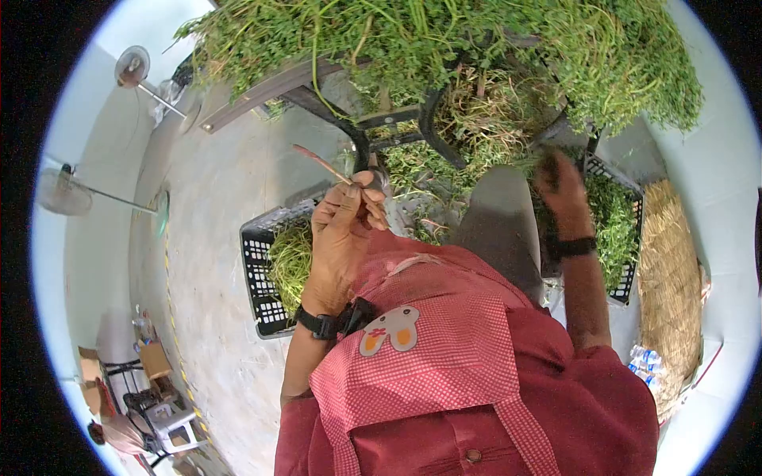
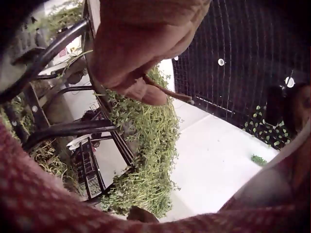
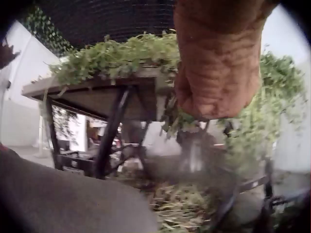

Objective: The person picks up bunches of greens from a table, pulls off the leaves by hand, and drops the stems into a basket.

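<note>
My left hand (image 1: 340, 230) is raised near the apron, thumb and fingers pinching a thin reddish-brown stem (image 1: 317, 161) that points up and left. In the left wrist view the blunt end of that stem (image 2: 171, 93) pokes out past the fingertips. Blurred by motion, my right hand (image 1: 565, 190) is beside the right crate (image 1: 633, 262) of leafy greens. Its fingers are curled in the right wrist view, gripping a sprig of leafy greens (image 3: 170, 116) that shows at their side; the fingertips are hidden.
A table (image 1: 254, 95) heaped with leafy greens (image 1: 429, 40) stands in front, on dark metal legs (image 1: 359, 147). Loose stems and greens (image 1: 496, 107) lie beneath it. At left is a black crate (image 1: 258, 274) of greens; a straw bundle (image 1: 671, 293) lies far right. Stand fans (image 1: 132, 67) are at left.
</note>
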A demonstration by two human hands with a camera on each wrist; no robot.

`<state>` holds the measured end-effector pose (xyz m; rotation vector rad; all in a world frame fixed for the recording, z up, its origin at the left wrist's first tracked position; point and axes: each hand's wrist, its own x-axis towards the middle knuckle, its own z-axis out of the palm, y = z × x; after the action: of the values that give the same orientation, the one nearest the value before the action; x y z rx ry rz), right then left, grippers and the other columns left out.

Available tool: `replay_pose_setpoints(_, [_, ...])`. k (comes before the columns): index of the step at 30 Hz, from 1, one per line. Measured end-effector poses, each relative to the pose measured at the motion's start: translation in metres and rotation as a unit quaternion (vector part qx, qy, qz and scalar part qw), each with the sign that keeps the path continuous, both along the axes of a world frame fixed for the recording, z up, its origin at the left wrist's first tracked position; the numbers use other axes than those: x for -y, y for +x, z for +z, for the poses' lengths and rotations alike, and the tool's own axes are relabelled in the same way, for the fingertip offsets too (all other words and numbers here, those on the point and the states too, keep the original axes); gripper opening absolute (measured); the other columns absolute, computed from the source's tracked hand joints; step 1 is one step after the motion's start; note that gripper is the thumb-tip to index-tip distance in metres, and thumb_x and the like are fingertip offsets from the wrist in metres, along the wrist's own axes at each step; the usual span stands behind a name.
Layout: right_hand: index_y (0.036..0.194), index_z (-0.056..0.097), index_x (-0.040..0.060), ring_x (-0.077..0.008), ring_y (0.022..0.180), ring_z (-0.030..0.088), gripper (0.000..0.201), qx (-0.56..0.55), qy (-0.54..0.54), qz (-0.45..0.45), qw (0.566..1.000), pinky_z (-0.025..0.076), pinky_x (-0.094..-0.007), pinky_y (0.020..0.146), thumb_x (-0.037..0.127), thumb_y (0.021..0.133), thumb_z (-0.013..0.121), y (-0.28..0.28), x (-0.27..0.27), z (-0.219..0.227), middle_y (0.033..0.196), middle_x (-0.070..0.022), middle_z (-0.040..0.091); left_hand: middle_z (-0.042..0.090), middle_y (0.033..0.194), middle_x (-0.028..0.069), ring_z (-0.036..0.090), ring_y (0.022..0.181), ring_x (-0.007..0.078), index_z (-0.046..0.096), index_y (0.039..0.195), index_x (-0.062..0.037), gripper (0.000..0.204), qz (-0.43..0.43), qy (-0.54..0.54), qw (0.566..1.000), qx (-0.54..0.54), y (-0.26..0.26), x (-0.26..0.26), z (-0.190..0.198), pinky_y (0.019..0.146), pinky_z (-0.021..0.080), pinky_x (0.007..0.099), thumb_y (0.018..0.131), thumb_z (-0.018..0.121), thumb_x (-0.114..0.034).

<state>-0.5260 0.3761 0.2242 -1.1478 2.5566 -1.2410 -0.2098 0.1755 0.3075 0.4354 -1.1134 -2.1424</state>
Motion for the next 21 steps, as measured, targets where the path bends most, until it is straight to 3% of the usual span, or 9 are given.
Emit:
replay_pose_setpoints(1, [0.121,0.048,0.0003,-0.0274,0.093,0.06,0.052,-0.335,-0.025,-0.04,0.941,0.049,-0.0351,0.079,0.014,0.074,0.067,-0.039,-0.029,-0.034,0.108,-0.0186,0.058,0.065,0.087,0.0091,0.06,0.066,0.0128,0.055,0.109,0.0027,0.026,0.007,-0.001,1.0,-0.004,0.001,0.001,0.0,0.055,0.051,0.0243,0.091,0.053,-0.015])
replay_pose_setpoints(2, [0.12,0.049,0.0,-0.0296,0.093,0.06,0.047,-0.231,0.029,-0.073,0.97,0.048,-0.0364,0.079,0.013,0.078,0.065,-0.065,-0.054,-0.034,0.11,-0.0177,0.058,0.064,0.088,0.0102,0.06,0.067,0.0142,0.054,0.11,0.0031,0.027,-0.001,-0.001,1.0,-0.011,0.001,0.002,-0.001,0.056,0.051,0.0244,0.091,0.052,-0.016])
replay_pose_setpoints(3, [0.122,0.049,0.0016,-0.029,0.095,0.059,0.046,-0.034,-0.131,-0.073,0.988,0.048,-0.0359,0.08,0.012,0.08,0.063,-0.099,-0.088,-0.048,0.111,-0.0157,0.058,0.064,0.088,0.0112,0.06,0.068,0.0155,0.052,0.111,0.0035,0.027,-0.01,0.0,1.0,-0.017,0.001,0.002,-0.001,0.058,0.051,0.0246,0.092,0.051,-0.016])
replay_pose_setpoints(7, [0.14,0.031,0.0184,-0.0241,0.137,0.016,0.059,0.295,-0.173,-0.217,0.914,0.028,-0.0468,0.102,0.033,0.089,0.054,-0.081,-0.149,0.003,0.148,-0.0038,0.022,0.064,0.089,0.0105,0.059,0.072,0.0154,0.051,0.114,0.0036,0.03,0.004,-0.033,0.999,-0.003,0.0,0.003,0.002,0.059,0.05,0.0256,0.092,0.051,-0.017])
replay_pose_setpoints(11, [0.117,0.052,0.0058,-0.0214,0.084,0.056,0.041,0.312,-0.273,-0.358,0.837,0.049,-0.0322,0.063,0.031,0.085,0.059,-0.103,-0.155,-0.056,0.108,-0.0084,0.057,0.064,0.088,0.0092,0.058,0.074,0.0141,0.05,0.116,0.0028,0.032,0.004,-0.018,1.0,0.018,0.002,0.002,0.004,0.059,0.049,0.0259,0.093,0.049,-0.019])
replay_pose_setpoints(13, [0.112,0.054,0.0004,-0.0213,0.07,0.059,0.038,0.349,-0.285,-0.128,0.883,0.048,-0.0262,0.052,0.023,0.084,0.061,-0.12,-0.16,-0.109,0.095,-0.0092,0.061,0.064,0.088,0.0087,0.058,0.074,0.014,0.05,0.116,0.0025,0.032,-0.007,-0.024,0.999,0.034,0.004,0.002,0.006,0.059,0.049,0.0269,0.093,0.049,-0.02])
replay_pose_setpoints(14, [0.093,0.061,0.0025,-0.0169,0.054,0.054,0.023,0.397,-0.263,-0.204,0.855,0.045,-0.0304,0.044,0.023,0.083,0.061,-0.121,-0.135,-0.126,0.072,-0.0046,0.059,0.064,0.087,0.0083,0.058,0.075,0.013,0.051,0.114,0.0028,0.03,-0.011,-0.02,0.999,0.026,0.004,0.003,0.005,0.058,0.049,0.0272,0.094,0.048,-0.019])
replay_pose_setpoints(16, [0.097,0.061,0.0008,-0.0155,0.065,0.058,0.024,0.427,-0.275,-0.241,0.827,0.046,-0.0297,0.05,0.02,0.083,0.061,-0.076,-0.08,-0.115,0.082,-0.0073,0.061,0.064,0.086,0.008,0.058,0.073,0.0127,0.052,0.113,0.0031,0.029,0.007,-0.042,0.998,0.046,0.007,0.009,0.0,0.058,0.049,0.0264,0.093,0.049,-0.018])
replay_pose_setpoints(21, [0.106,0.058,0.0011,-0.0275,0.082,0.063,0.033,0.146,0.003,-0.114,0.983,0.05,-0.0351,0.063,0.02,0.079,0.063,0.003,0.006,-0.093,0.098,-0.0158,0.063,0.064,0.084,0.0051,0.059,0.07,0.0108,0.055,0.112,-0.0001,0.026,0.103,-0.085,0.978,0.159,0.047,0.037,-0.015,0.061,0.048,0.0238,0.093,0.048,-0.018])
